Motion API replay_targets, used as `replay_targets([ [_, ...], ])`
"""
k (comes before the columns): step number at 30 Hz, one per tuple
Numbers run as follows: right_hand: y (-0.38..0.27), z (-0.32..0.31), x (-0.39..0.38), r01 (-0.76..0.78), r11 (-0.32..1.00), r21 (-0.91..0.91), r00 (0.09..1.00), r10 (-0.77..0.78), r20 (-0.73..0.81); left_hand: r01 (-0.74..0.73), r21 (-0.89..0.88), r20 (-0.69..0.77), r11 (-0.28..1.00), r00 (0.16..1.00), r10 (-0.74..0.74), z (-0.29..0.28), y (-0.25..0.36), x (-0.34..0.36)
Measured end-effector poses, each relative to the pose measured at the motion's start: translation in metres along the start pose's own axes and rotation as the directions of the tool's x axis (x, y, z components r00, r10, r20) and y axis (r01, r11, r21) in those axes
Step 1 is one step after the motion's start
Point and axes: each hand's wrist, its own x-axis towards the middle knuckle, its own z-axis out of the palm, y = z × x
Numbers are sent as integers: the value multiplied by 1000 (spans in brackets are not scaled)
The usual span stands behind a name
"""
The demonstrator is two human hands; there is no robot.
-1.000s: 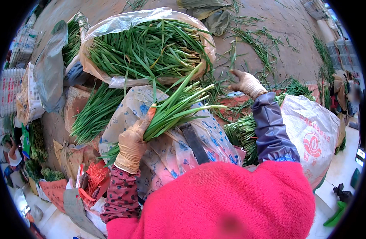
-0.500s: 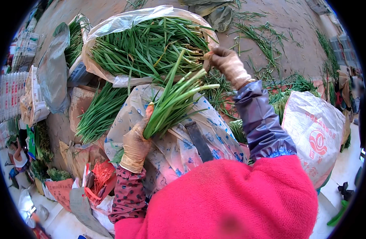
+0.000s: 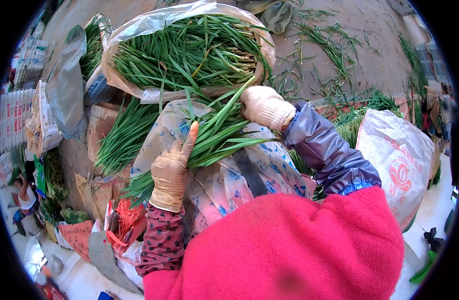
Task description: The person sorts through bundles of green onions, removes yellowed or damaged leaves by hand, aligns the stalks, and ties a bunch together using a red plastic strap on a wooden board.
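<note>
Holding: left hand (image 3: 170, 172) grips leek bunch (image 3: 209, 140), forefinger raised.
Right hand (image 3: 266, 106): at 2 o'clock, fingers curled on the leaves.

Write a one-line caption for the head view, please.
Gloved left hand grips a bunch of long green leaves over a patterned apron while the gloved right hand touches their tips.

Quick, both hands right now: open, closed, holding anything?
Left hand: closed on the bunch of long flat green leaves, index finger raised.
Right hand: on the bunch's far end; whether it grips cannot be told.
</note>
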Motion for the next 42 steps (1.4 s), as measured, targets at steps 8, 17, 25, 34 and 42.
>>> replay_targets([
  [8, 105, -13, 2, -233, 970, -76, 970, 226, -85, 270, -733, 153, 624, 960, -235, 7, -12, -13],
  [17, 30, -5, -17, 416, 355, 837, 874, -411, -260, 522, -821, 491, 233, 852, -180, 5, -18, -8],
  [25, 19, 11, 4, 437, 132, 890, 875, -290, -387, 609, -719, 693, -334, 668, -271, 13, -6, -19],
  [34, 45, -18, 11, 363, -215, 907, 918, 248, -309, 573, -683, 695, -454, 702, -159, 20, -16, -25],
  [42, 20, -4, -25, 230, 316, 921, 958, -238, -158, 513, -657, 696, -552, 694, -185, 23, -23, -29],
])
